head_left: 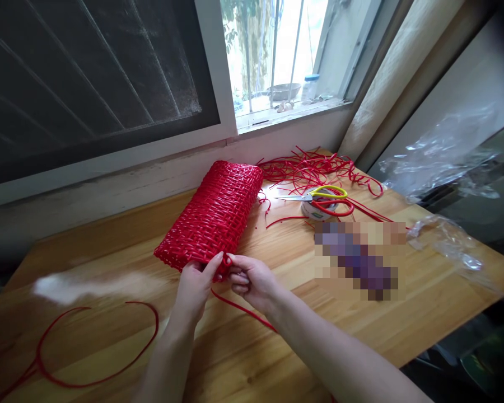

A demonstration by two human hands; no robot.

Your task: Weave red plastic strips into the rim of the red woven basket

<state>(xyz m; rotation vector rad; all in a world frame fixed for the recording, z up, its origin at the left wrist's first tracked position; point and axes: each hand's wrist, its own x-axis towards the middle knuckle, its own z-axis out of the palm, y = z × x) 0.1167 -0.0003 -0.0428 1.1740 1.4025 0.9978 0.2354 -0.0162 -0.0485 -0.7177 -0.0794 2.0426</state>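
Note:
A glossy red woven basket lies on its side on the wooden table, its near edge towards me. My left hand grips that edge at the lower corner, thumb on top and fingers partly hidden. Beside it, my right hand pinches a small loop of red plastic strand at the same corner, with its other fingers curled. From under the hands a longer red strand runs down to the right and passes beneath my right forearm.
Scissors with yellow and red handles rest on a white roll. Behind them is a tangle of red strands. A looped strand lies at left front. Clear plastic wrap lies at right, near a blurred-out item. A window stands behind.

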